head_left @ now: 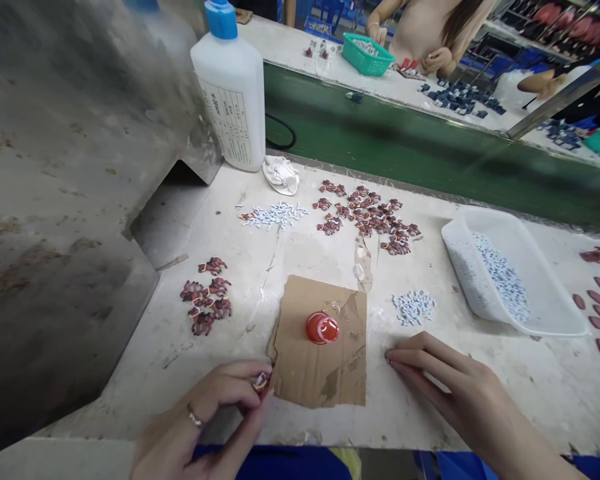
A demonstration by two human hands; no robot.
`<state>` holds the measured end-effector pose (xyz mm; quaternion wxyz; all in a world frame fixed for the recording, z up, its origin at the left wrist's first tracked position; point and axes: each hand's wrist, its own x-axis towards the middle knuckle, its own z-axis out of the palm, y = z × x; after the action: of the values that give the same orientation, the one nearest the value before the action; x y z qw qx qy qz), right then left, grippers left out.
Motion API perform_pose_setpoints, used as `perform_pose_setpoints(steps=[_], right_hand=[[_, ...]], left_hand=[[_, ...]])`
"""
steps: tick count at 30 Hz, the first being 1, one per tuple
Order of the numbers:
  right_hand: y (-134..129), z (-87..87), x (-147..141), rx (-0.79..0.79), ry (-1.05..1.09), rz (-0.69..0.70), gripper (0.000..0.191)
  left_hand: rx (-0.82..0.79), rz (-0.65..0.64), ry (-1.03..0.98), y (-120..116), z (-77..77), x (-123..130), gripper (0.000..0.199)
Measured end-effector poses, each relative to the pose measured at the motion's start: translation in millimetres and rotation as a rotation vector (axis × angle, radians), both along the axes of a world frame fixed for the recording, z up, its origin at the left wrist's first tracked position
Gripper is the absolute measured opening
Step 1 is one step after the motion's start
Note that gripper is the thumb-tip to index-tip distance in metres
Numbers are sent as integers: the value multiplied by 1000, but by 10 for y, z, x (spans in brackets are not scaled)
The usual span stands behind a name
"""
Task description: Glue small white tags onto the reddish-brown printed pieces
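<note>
My left hand (pixel 215 413), with a ring on one finger, pinches a small brown figurine (pixel 261 382) with a pale part on it, at the left edge of a cardboard piece (pixel 300 373). On the cardboard stands a small round container of red liquid (pixel 323 328). My right hand (pixel 445 380) rests on the table right of the cardboard, thumb and fingertips pressed together on something tiny that I cannot make out. Just above it lies a small pile of pale blue-white pieces (pixel 414 308). Brown figurines (pixel 207 297) lie in a group at the left.
More brown figurines (pixel 375 217) and pale pieces (pixel 275 215) lie farther back. A white tub (pixel 555 293) stands right, a plastic bottle (pixel 235 100) and crumpled white cloth (pixel 281 175) back left. A metal housing (pixel 70 200) fills the left. People work beyond the green divider (pixel 380 133).
</note>
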<state>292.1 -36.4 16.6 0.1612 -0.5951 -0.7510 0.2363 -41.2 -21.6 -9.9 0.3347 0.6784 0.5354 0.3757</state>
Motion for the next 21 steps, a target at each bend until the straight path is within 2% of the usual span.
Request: perform_pose_setpoints(steps=[4,8,12,15,19,21], right_hand=[[60,60,-87,-32,46,13,20],[206,135,-297,9,147,-100,10],[377,141,-539,89,285,-207,3],[456,109,-642,120,337,-151,8],[463,75,-675,173,333,-77,17],[444,64,-676,174,323,-57,19]], left_hand=[[26,-32,94,64,48,-8,16],[12,22,18,58,19,-36,11],[-47,5,68,49,-27,-78,27],[-57,-17,26,82,9,-102,24],[95,-155,72,154,66,-135,23],[95,-214,79,163,72,-139,29]])
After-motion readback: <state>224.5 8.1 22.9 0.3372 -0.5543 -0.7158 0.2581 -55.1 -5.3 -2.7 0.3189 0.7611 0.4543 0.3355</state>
